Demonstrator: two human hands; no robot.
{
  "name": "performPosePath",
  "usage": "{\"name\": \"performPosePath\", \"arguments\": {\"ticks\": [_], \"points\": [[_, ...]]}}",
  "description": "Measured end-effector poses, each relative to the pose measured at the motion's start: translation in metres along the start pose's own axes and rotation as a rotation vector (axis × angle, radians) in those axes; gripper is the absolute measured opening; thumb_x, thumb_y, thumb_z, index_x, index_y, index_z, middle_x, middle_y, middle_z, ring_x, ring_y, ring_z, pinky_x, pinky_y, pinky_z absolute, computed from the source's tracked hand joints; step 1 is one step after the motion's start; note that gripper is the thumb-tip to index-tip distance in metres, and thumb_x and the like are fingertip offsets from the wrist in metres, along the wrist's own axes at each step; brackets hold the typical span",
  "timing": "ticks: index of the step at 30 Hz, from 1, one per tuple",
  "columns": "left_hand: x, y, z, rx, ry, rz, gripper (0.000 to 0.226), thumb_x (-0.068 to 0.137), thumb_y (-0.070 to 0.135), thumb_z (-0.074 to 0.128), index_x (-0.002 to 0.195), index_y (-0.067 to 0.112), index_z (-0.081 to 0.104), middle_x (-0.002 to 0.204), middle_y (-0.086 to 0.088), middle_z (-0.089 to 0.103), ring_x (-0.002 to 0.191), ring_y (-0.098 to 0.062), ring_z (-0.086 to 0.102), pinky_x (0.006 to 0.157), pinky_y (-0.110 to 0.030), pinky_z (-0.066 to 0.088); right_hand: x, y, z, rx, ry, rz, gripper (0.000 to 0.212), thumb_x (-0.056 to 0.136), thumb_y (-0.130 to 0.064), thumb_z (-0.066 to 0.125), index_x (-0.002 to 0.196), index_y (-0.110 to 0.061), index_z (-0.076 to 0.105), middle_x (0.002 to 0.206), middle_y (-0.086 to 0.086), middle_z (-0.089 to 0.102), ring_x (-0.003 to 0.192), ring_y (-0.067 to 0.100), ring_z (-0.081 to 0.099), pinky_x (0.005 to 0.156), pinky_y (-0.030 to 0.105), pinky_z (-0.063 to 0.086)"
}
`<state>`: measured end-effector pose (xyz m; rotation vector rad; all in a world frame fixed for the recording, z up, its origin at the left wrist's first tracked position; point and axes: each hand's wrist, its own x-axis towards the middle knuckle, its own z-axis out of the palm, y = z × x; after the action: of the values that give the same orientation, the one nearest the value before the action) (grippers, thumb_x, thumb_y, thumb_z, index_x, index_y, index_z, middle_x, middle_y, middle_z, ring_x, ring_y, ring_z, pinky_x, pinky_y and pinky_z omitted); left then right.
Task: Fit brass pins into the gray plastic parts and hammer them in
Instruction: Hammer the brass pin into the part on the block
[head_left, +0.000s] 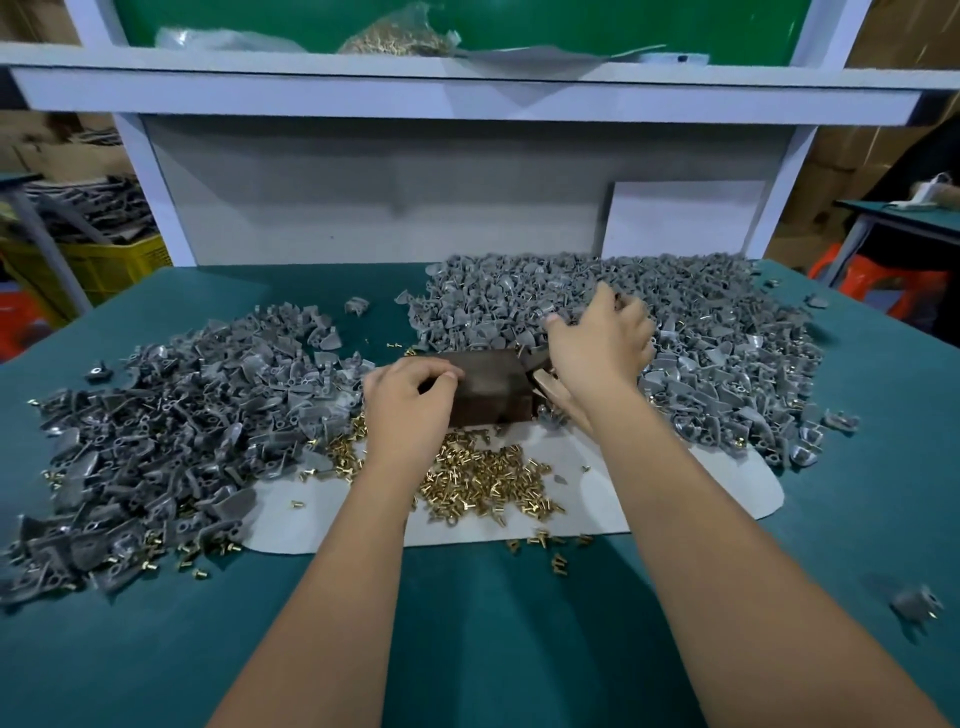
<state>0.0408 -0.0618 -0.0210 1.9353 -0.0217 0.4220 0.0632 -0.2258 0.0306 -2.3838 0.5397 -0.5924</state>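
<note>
A dark brown block (493, 387) stands at the table's middle, behind a heap of brass pins (483, 480) on a pale mat (675, 483). My left hand (408, 402) rests at the block's left edge, its fingers curled round a small dark gray part. My right hand (597, 343) reaches into the right pile of gray plastic parts (727, 332), fingers curled among them and pinching one. A wooden-handled hammer (548, 387) lies beside the block, under my right wrist. Another pile of gray parts (171, 415), mixed with pins, lies at the left.
The green table (467, 623) has stray pins near its front and one loose gray part (917, 603) at the right. A white shelf frame (467, 98) rises behind the piles, with a bag of pins (395, 39) on top. A yellow crate (98, 265) sits at far left.
</note>
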Motion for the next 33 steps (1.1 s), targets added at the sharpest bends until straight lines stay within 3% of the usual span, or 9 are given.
{"name": "performPosePath", "arguments": {"ticks": [6,10,12,14,15,17,19,23,33], "points": [[0.0,0.001,0.001,-0.007,-0.02,-0.034,0.021,0.094,0.022,0.056,0.086,0.032,0.073,0.103,0.017,0.063,0.121,-0.024,0.047,0.106,-0.046,0.04,-0.032,0.015,0.015,-0.109,0.019,-0.184,0.049,0.089,-0.031,0.059,0.134,-0.025,0.042,0.145,0.01,0.028,0.134,0.029,0.023,0.113,0.048,0.017],[-0.004,0.013,-0.01,-0.193,0.062,-0.129,0.025,0.095,0.022,0.053,0.088,0.036,0.072,0.097,0.015,0.067,0.094,-0.005,0.06,0.072,-0.022,0.049,-0.05,0.006,0.018,-0.092,0.069,-0.412,0.043,0.087,-0.027,0.059,0.129,-0.024,0.049,0.135,0.005,0.037,0.128,0.025,0.029,0.108,0.042,0.021],[-0.003,0.016,-0.023,-0.224,0.158,-0.129,0.028,0.095,0.016,0.052,0.086,0.036,0.069,0.092,0.013,0.069,0.078,-0.004,0.061,0.064,-0.02,0.049,-0.061,-0.002,0.019,-0.045,0.044,-0.571,0.037,0.089,-0.024,0.057,0.126,-0.023,0.053,0.126,0.002,0.046,0.118,0.021,0.04,0.102,0.036,0.031],[0.0,0.011,-0.035,-0.088,0.23,-0.128,0.035,0.091,0.008,0.05,0.092,0.038,0.066,0.104,0.006,0.069,0.086,-0.014,0.062,0.075,-0.031,0.052,-0.075,-0.009,0.018,0.024,-0.051,-0.756,0.027,0.092,-0.019,0.052,0.117,-0.019,0.06,0.111,0.001,0.058,0.101,0.019,0.053,0.086,0.033,0.045],[0.001,0.007,-0.041,0.115,0.237,-0.141,0.038,0.088,0.006,0.05,0.101,0.039,0.066,0.115,0.002,0.067,0.106,-0.021,0.058,0.091,-0.042,0.047,-0.082,-0.011,0.019,0.033,-0.101,-0.84,0.023,0.092,-0.018,0.05,0.111,-0.018,0.063,0.102,0.001,0.063,0.093,0.019,0.058,0.075,0.034,0.049],[0.002,0.0,-0.047,0.561,0.125,-0.191,0.046,0.085,0.01,0.052,0.122,0.035,0.062,0.134,-0.003,0.057,0.136,-0.027,0.033,0.11,-0.053,0.023,-0.094,-0.011,0.024,-0.066,-0.125,-0.975,0.021,0.091,-0.024,0.049,0.097,-0.017,0.067,0.088,0.002,0.065,0.082,0.023,0.061,0.057,0.031,0.042],[0.0,-0.002,-0.046,0.789,-0.005,-0.225,0.041,0.086,0.015,0.051,0.123,0.029,0.062,0.134,-0.005,0.056,0.138,-0.027,0.029,0.112,-0.057,0.014,-0.101,-0.01,0.032,-0.212,-0.158,-1.048,0.022,0.09,-0.031,0.049,0.09,-0.016,0.066,0.087,0.004,0.062,0.084,0.026,0.059,0.056,0.029,0.03],[-0.001,-0.004,-0.042,0.788,0.007,-0.217,0.035,0.083,0.011,0.05,0.109,0.027,0.067,0.107,-0.004,0.066,0.118,-0.029,0.05,0.108,-0.051,0.022,-0.099,-0.011,0.038,-0.277,-0.302,-1.068,0.023,0.088,-0.034,0.049,0.095,-0.015,0.061,0.096,0.003,0.053,0.095,0.025,0.05,0.062,0.03,0.028],[-0.002,-0.01,-0.043,0.705,0.194,-0.155,0.028,0.085,0.012,0.051,0.096,0.028,0.071,0.096,0.0,0.07,0.108,-0.03,0.052,0.089,-0.044,0.026,-0.098,-0.011,0.037,-0.184,-0.44,-1.063,0.018,0.087,-0.031,0.051,0.084,-0.021,0.036,0.083,-0.005,0.038,0.084,0.019,0.044,0.064,0.03,0.025]]}}
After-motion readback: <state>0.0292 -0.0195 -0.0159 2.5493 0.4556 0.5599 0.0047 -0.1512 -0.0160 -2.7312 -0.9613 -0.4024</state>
